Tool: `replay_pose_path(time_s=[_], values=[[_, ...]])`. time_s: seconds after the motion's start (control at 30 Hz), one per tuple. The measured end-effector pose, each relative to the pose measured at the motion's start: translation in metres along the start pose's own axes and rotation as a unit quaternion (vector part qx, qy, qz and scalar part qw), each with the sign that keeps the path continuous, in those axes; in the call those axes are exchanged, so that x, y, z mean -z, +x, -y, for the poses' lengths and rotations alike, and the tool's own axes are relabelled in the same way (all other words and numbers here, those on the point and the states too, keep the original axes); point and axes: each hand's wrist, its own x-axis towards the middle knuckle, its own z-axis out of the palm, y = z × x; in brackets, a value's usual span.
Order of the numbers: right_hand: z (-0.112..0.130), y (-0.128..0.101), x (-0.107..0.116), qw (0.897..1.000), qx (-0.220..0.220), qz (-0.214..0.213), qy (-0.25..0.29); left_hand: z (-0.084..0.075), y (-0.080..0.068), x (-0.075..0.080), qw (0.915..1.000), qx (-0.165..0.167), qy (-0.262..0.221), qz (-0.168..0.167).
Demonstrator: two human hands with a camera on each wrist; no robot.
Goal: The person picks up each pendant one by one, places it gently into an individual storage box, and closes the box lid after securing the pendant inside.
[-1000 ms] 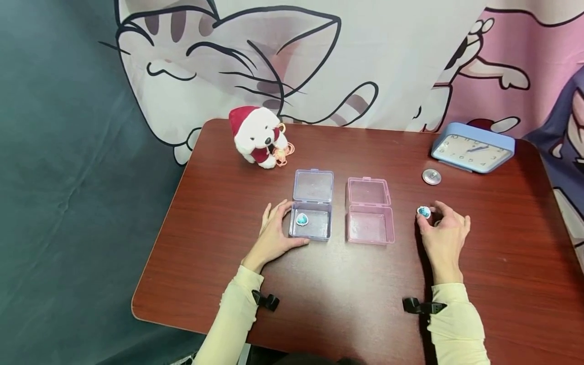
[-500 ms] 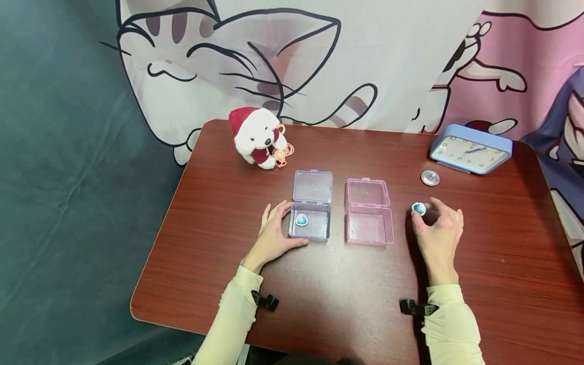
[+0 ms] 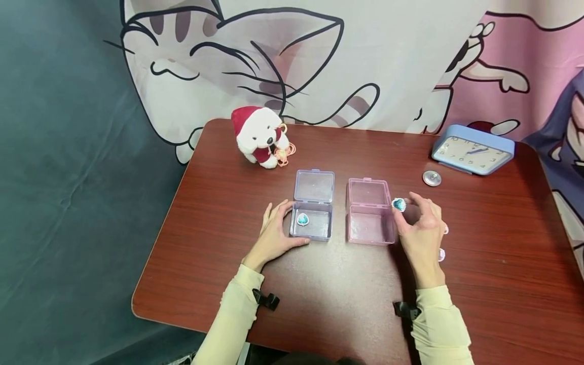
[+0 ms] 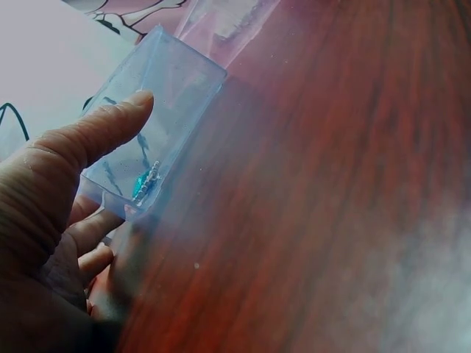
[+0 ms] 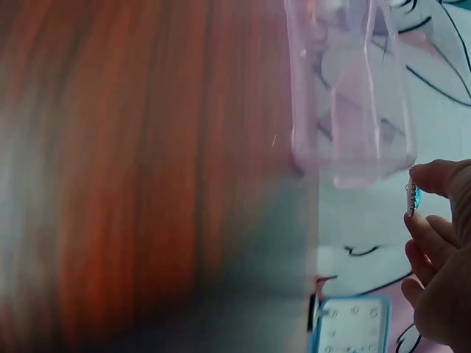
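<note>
- Your left hand has not shifted over the last second: it rests on the desk against the left wall of the open blue-tinted box, fingers loosely spread along that wall and thumb at its near corner. One teal heart gem lies inside that box.
- The open pink box just beside it looks empty, with its lid laid back.
- Your right hand has moved left from the open desk toward the pink box. It pinches a second teal heart gem between thumb and forefinger, now just beside the box's right wall near the hinge, lifted off the wood.
- You judge from this that the gem is nearly at the pink box but not yet over its tray or released.
- With the hand moved off, two small pale pieces show on the desk at its right; too small to identify.
- The desk is dark red wood grain. At the back stand a plush dog in a red hat, a small silver disc and a blue clock.
- Behind hang a cartoon cat curtain and a dark cloth at the left.
</note>
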Motion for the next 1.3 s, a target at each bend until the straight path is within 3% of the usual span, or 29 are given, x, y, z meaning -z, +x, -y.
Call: replay_pose_path(time_s=[0.37, 0.6, 0.97, 1.3], values=[[0.039, -0.008, -0.033, 0.995, 0.071, 0.048, 0.042, -0.001, 0.001, -0.001, 0.9999, 0.0, -0.009, -0.005], [0.059, -0.018, -0.059, 0.986, 0.112, 0.094, 0.078, 0.0, 0.001, -0.001, 0.9999, -0.007, -0.006, -0.008], [0.08, -0.03, -0.08, 0.971, 0.144, 0.179, 0.072, 0.0, 0.001, 0.0, 1.0, -0.006, 0.001, 0.0], [0.084, -0.038, -0.092, 0.963, 0.173, 0.2, 0.044, -0.001, 0.0, 0.002, 0.9999, -0.009, -0.011, -0.004]])
